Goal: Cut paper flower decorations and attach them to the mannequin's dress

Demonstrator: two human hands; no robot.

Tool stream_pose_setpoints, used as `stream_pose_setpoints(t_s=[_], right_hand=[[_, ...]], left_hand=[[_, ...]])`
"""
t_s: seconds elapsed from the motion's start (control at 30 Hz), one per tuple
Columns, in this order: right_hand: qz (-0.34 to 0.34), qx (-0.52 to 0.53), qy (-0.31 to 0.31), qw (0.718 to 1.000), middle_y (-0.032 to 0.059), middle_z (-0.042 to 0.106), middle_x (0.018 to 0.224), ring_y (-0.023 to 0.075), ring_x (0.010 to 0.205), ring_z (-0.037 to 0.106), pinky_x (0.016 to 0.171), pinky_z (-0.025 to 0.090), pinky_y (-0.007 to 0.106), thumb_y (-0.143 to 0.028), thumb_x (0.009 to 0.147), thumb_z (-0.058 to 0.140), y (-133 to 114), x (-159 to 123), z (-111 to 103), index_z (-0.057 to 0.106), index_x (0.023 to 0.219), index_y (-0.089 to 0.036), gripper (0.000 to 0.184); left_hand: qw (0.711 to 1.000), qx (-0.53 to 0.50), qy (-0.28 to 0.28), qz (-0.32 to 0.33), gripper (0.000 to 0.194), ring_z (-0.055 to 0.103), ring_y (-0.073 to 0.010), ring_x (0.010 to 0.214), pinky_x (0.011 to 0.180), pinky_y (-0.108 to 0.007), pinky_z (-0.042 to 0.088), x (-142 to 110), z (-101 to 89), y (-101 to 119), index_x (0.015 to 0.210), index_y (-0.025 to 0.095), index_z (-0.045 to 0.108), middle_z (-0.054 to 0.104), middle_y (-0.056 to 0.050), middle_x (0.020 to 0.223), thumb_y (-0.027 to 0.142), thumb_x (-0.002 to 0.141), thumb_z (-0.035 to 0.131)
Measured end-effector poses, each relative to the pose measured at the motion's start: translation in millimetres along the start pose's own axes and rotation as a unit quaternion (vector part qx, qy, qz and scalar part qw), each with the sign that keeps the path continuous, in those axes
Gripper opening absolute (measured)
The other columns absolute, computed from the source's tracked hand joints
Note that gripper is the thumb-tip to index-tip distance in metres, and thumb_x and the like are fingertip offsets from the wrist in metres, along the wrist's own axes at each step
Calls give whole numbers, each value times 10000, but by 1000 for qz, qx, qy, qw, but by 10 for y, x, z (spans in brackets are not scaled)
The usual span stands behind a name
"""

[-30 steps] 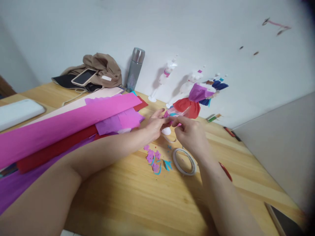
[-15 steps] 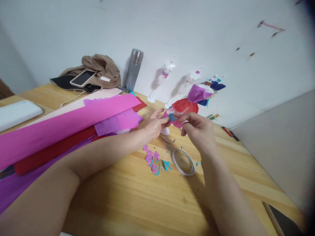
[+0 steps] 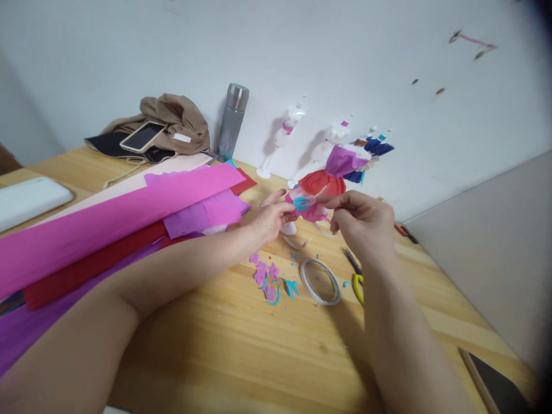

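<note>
My left hand (image 3: 272, 217) is closed on the edge of a pink crepe-paper skirt (image 3: 315, 213) on a small white-based figure, its thumb near a blue paper piece (image 3: 301, 203) on the pink. Just right of the skirt, my right hand (image 3: 360, 215) has its thumb and forefinger pinched together. Whatever they hold is too thin to make out; a pale strip shows below the fingertips. Behind the skirt stand figures with a red paper skirt (image 3: 323, 183) and a purple paper skirt (image 3: 346, 160).
A tape roll (image 3: 307, 288), purple paper flowers (image 3: 260, 273), blue scraps (image 3: 290, 287) and yellow-handled scissors (image 3: 357, 287) lie nearby. Pink paper (image 3: 129, 215) covers the left side. A flask (image 3: 232, 123) stands by the wall; a phone (image 3: 500, 382) lies at the right.
My right hand has drawn away to the right from the blue piece, uncovering more of it and the pink skirt. The scissors have come into sight; my left hand keeps its hold.
</note>
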State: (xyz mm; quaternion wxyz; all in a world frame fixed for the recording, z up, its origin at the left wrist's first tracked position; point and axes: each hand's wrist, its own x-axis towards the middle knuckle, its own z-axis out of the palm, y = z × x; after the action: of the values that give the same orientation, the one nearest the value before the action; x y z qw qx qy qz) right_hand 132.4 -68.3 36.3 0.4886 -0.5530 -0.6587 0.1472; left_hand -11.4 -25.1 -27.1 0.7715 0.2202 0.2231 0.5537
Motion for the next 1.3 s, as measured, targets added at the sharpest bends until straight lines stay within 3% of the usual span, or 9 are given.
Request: stream_pose_setpoints(t_s=[0.2,0.4,0.5,0.63,0.77,0.87,1.03,1.3], right_hand=[[-2,6,22,1000,27,776,774,115,418,534,438,450,271,-136,578,481,-68,-7,-68,615,649,-207,167],[-29,-73,-48,996,12,685,638,144,478,509,482,401,287,-144,631,490,-69,-8,-69,662,697,-226,201],[-34,-101,-59,993,1,646,582,151,467,495,475,383,289,-147,615,478,-68,10,-98,649,660,-237,198],[-51,-123,-136,982,-26,560,482,135,416,450,440,335,262,-166,638,466,-115,14,-140,636,623,-240,186],[-53,-126,-196,971,-33,542,491,129,430,461,446,348,253,-159,656,461,-155,8,-127,633,641,-225,185],[-53,-133,-189,972,-33,529,491,142,451,480,479,370,266,-118,649,465,-145,12,-110,639,640,-229,206],[-55,-134,-192,971,-25,538,498,170,486,502,505,381,291,-128,646,467,-109,17,-101,644,662,-243,212],[-60,-139,-208,966,-11,606,555,164,495,524,523,399,299,-150,698,465,-73,0,-21,664,721,-228,215]], left_hand=[[1000,27,15,-4,481,683,-184,886,816,-295,489,-12,7,13,1271,196,589,726,-75,989,36,820,635],[1000,16,23,13,398,690,-233,1016,906,-352,503,-3,10,-5,1135,225,637,734,-73,999,17,796,628],[1000,12,18,5,422,694,-214,958,893,-350,511,6,2,-6,1150,223,626,725,-69,977,15,784,588],[1000,9,10,-15,470,676,-157,783,828,-321,525,14,-6,5,1225,199,590,705,-53,909,24,798,501],[1000,22,-4,-19,332,659,-141,756,759,-281,505,7,-3,8,1156,194,610,708,-59,963,82,844,581],[1000,17,4,0,323,664,-143,817,749,-266,503,-3,11,-3,1157,189,607,709,-85,1112,100,850,655],[999,4,36,15,477,676,-187,1066,873,-278,521,-33,61,-8,1256,177,575,681,-108,1287,-21,824,612],[999,-1,36,16,461,625,-259,1241,990,-370,500,-23,104,25,1176,227,627,741,-89,1144,-45,805,591]])
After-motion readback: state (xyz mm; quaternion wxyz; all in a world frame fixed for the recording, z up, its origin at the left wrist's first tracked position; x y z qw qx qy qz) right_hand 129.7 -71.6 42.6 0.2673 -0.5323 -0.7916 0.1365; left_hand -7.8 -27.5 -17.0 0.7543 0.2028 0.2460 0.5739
